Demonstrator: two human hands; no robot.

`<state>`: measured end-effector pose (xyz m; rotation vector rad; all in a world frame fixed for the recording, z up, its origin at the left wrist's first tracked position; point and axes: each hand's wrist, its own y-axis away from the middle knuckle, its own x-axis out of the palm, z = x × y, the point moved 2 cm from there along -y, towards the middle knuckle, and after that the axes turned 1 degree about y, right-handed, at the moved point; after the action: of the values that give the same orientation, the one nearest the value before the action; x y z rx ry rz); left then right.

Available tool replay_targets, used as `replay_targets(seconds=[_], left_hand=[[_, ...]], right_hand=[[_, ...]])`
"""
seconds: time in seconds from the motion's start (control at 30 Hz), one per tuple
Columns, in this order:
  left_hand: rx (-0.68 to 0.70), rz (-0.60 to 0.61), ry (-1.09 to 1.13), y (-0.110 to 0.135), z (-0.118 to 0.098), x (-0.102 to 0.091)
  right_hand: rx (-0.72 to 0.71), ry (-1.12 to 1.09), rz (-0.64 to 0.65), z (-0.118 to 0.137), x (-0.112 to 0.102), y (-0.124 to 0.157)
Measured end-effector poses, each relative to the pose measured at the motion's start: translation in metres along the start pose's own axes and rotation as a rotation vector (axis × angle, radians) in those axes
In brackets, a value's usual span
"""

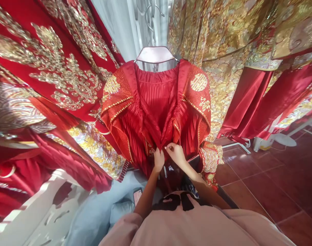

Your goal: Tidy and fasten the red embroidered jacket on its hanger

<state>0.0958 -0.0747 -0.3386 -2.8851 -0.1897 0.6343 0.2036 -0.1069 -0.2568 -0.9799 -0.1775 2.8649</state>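
A red pleated skirt (159, 92) with a gathered waistband hangs in front of me from a clip hanger (156, 54). Its orange-red panels carry gold round emblems and gold beaded edging. The waistband falls open in a V, and both hands are at its lower point. My left hand (159, 160) is closed on the red fabric there. Just right of it, my right hand (175, 155) is held in a pinch against the opening's edge. Whatever lies between its fingertips is too small to make out.
Red garments with gold embroidery (66, 68) crowd the left. Gold brocade (222, 75) and red cloth (245, 99) hang at right. A phone (137, 196) lies on pale blue fabric (94, 205) below. White rack legs (241, 147) stand on the red tiled floor (268, 177).
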Motion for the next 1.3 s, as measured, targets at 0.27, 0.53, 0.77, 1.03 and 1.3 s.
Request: replay_targets(seconds=[0.27, 0.53, 0.77, 1.03, 1.3], left_hand=[[-0.112, 0.042, -0.091, 0.027, 0.005, -0.002], [-0.135, 0.052, -0.159, 0.027, 0.002, -0.003], [-0.148, 0.061, -0.227, 0.019, 0.008, 0.001], [-0.122, -0.029, -0.249, 0.004, 0.018, 0.003], [0.013, 0.008, -0.02, 0.031, 0.015, -0.011]], right_hand=[[0.078, 0.115, -0.057, 0.006, 0.024, 0.017], [0.221, -0.38, -0.031, 0.005, 0.028, 0.008], [0.469, -0.854, 0.234, 0.013, 0.031, 0.002], [0.451, -1.119, 0.23, 0.088, -0.038, -0.062], [-0.065, -0.734, -0.103, 0.102, -0.048, -0.055]])
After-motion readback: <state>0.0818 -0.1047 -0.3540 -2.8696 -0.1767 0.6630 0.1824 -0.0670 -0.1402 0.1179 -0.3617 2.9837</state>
